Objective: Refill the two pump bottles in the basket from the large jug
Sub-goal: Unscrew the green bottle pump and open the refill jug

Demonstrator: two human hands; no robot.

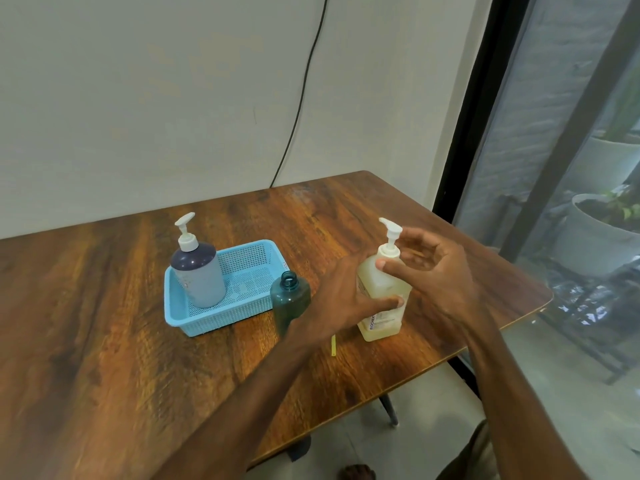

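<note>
On the wooden table (pixel 104 341) stands a light blue plastic basket (pixel 221 318), and in its left part a grey pump bottle (pixel 201 278) with a dark top and a white pump stands upright. The second bottle, a dark teal bottle (pixel 289 299), is outside the basket, just beside its right front corner; it stands upright with its neck open and has no pump on it. To the right of it, near the table's right edge, is the jug (pixel 377 285) with pale yellow liquid and a white pump head (pixel 390 233). The left hand (pixel 343 299) grips the jug's body, the thumb lying across its front label and the fingers going behind. The right hand (pixel 436 271) is at the jug's neck: its thumb touches the shoulder just under the white collar and the fingers curve behind the pump, but I cannot tell if they really pinch it. A thin yellow piece (pixel 333 346) lies on the table below the left wrist.
</note>
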